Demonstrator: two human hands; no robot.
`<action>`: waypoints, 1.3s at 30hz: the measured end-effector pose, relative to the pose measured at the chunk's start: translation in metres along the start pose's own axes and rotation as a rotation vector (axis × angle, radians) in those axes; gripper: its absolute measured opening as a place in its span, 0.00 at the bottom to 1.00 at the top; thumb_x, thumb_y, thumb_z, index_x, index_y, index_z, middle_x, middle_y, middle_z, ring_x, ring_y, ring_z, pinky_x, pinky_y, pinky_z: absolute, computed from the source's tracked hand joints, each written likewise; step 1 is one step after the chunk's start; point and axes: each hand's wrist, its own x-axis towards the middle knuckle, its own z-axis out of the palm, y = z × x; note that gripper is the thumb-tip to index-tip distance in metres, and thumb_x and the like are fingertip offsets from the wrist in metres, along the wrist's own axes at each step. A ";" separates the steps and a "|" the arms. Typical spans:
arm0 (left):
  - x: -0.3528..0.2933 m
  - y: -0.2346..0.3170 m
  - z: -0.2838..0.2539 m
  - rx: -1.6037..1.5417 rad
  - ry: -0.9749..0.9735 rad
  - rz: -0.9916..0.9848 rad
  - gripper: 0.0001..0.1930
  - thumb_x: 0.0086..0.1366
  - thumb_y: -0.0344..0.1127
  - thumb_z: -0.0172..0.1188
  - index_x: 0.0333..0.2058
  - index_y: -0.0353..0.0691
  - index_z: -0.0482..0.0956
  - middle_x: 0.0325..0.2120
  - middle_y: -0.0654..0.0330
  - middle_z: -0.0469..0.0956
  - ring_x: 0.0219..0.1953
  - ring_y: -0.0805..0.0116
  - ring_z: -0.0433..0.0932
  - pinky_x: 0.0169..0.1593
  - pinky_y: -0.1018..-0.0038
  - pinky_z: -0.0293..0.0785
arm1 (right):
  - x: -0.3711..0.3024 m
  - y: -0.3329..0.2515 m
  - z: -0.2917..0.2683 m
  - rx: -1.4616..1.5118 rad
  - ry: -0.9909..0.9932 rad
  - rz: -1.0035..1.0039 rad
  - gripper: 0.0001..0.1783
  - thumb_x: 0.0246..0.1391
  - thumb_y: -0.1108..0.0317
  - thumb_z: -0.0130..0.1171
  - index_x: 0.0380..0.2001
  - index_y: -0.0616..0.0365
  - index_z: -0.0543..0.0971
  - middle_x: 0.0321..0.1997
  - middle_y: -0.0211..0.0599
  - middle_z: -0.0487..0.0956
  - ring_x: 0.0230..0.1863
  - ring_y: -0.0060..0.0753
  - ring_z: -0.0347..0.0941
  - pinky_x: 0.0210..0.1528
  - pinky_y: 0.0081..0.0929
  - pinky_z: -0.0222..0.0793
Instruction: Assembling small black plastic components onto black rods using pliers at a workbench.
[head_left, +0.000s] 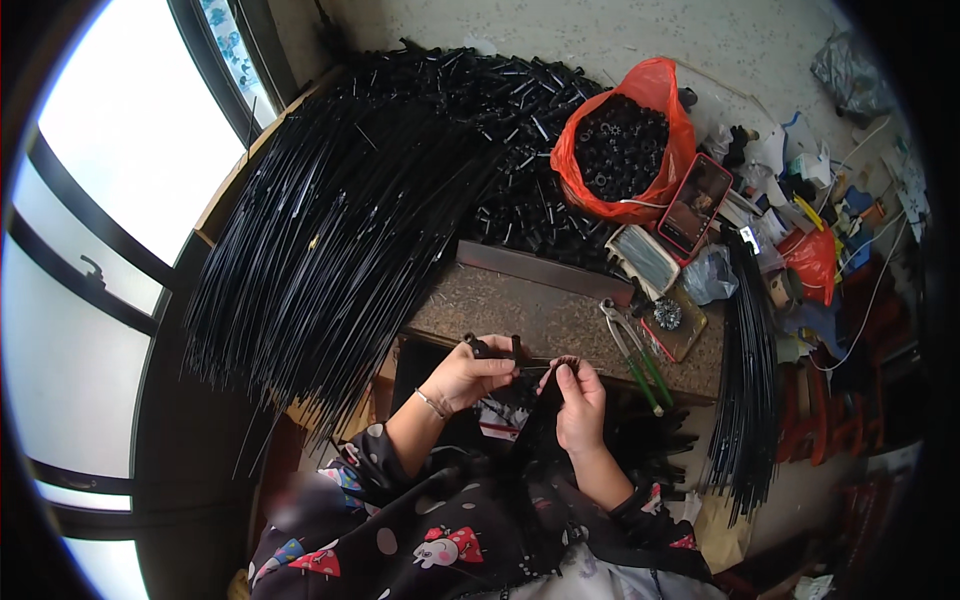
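Head view: left hand, grip clamped on a black fitting, and right hand, pinching a thin rod, meet by the worktop edge, where a slackened pinch could drop either.

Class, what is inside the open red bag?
The open red bag holds a heap of small black parts, some ring-shaped; whatever lies beneath the top layer is covered.
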 end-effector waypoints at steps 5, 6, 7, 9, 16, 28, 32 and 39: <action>0.002 -0.012 0.004 -0.196 -0.183 -0.040 0.12 0.56 0.22 0.55 0.40 0.31 0.71 0.31 0.54 0.76 0.32 0.69 0.78 0.37 0.79 0.77 | -0.004 0.006 0.014 0.010 0.096 -0.111 0.11 0.53 0.72 0.55 0.38 0.59 0.66 0.32 0.26 0.70 0.34 0.14 0.65 0.39 0.13 0.61; 0.004 -0.010 0.006 -0.198 -0.184 -0.046 0.12 0.56 0.22 0.55 0.40 0.31 0.71 0.31 0.54 0.76 0.32 0.69 0.78 0.37 0.79 0.77 | -0.005 0.007 0.015 0.008 0.102 -0.110 0.11 0.53 0.72 0.55 0.38 0.59 0.66 0.32 0.26 0.70 0.34 0.14 0.65 0.39 0.13 0.61; 0.006 -0.008 0.007 -0.170 -0.166 -0.045 0.11 0.56 0.22 0.55 0.40 0.31 0.71 0.31 0.54 0.76 0.32 0.69 0.78 0.37 0.79 0.77 | -0.006 0.008 0.016 0.006 0.098 -0.104 0.11 0.53 0.72 0.55 0.38 0.59 0.66 0.33 0.26 0.70 0.34 0.14 0.65 0.39 0.13 0.61; 0.009 -0.006 0.007 -0.142 -0.149 -0.049 0.11 0.56 0.22 0.56 0.39 0.32 0.71 0.31 0.54 0.76 0.32 0.69 0.78 0.37 0.79 0.77 | -0.006 0.008 0.015 0.004 0.099 -0.096 0.11 0.53 0.72 0.55 0.38 0.59 0.66 0.33 0.26 0.70 0.34 0.14 0.65 0.38 0.13 0.61; 0.010 -0.006 0.001 -0.085 -0.217 0.010 0.10 0.53 0.21 0.59 0.35 0.32 0.71 0.34 0.53 0.75 0.34 0.68 0.77 0.40 0.77 0.76 | -0.002 0.009 0.015 0.003 0.093 -0.092 0.11 0.53 0.71 0.55 0.38 0.59 0.66 0.34 0.26 0.69 0.34 0.13 0.64 0.38 0.12 0.60; 0.010 -0.003 -0.008 -0.064 -0.243 0.021 0.10 0.53 0.22 0.59 0.35 0.31 0.72 0.36 0.52 0.75 0.37 0.67 0.77 0.41 0.76 0.77 | -0.003 0.008 0.020 0.023 0.073 -0.061 0.11 0.53 0.72 0.56 0.37 0.59 0.66 0.33 0.26 0.69 0.34 0.13 0.63 0.39 0.11 0.59; 0.011 -0.003 -0.006 -0.091 -0.188 0.027 0.09 0.54 0.23 0.60 0.35 0.32 0.72 0.34 0.54 0.75 0.37 0.67 0.77 0.42 0.75 0.76 | -0.003 0.008 0.021 0.019 0.050 -0.060 0.11 0.52 0.72 0.56 0.36 0.59 0.66 0.33 0.26 0.69 0.34 0.14 0.63 0.39 0.12 0.59; 0.007 -0.001 0.001 -0.034 -0.192 0.061 0.10 0.53 0.24 0.60 0.35 0.32 0.73 0.33 0.56 0.75 0.33 0.69 0.76 0.41 0.77 0.74 | -0.004 0.010 0.019 0.027 0.037 -0.064 0.11 0.52 0.71 0.56 0.37 0.59 0.66 0.33 0.26 0.69 0.34 0.14 0.64 0.39 0.12 0.60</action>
